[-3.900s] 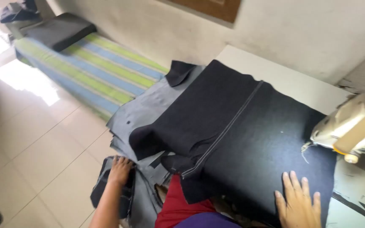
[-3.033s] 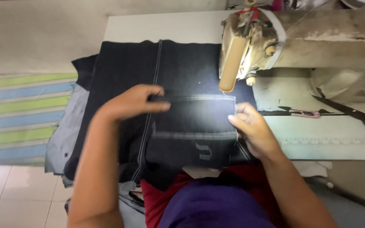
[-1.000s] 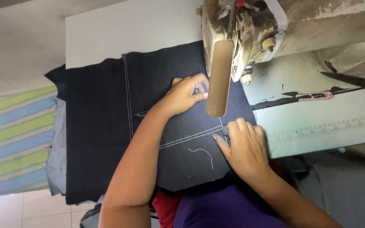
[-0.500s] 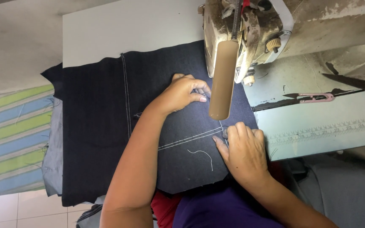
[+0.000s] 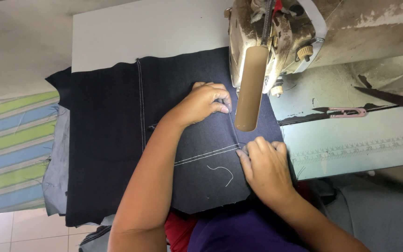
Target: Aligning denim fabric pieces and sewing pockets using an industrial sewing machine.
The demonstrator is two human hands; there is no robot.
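Note:
A dark denim panel (image 5: pixel 103 135) with pale stitch lines lies flat across the sewing table (image 5: pixel 141 32). A smaller pocket-shaped denim piece (image 5: pixel 211 172) rests on top of it near me. My left hand (image 5: pixel 204 101) presses flat on the cloth just left of the sewing machine head (image 5: pixel 267 42), fingertips beside the needle area. My right hand (image 5: pixel 266 167) lies palm down on the pocket piece's right edge, below the machine's beige lamp tube (image 5: pixel 249 86). A loose white thread (image 5: pixel 222 171) curls on the cloth between my hands.
A pink thread snip (image 5: pixel 346 112) and dark scissors (image 5: pixel 392 99) lie on the machine bed to the right, above a printed ruler strip (image 5: pixel 355 148). A striped green and blue mat (image 5: pixel 10 149) covers the floor at left. More grey cloth hangs off the table's left edge.
Earlier I reached down to the floor pile and laid a pocket piece on the denim. Over the last second my hands stay nearly still, and the cloth has edged slightly toward the machine.

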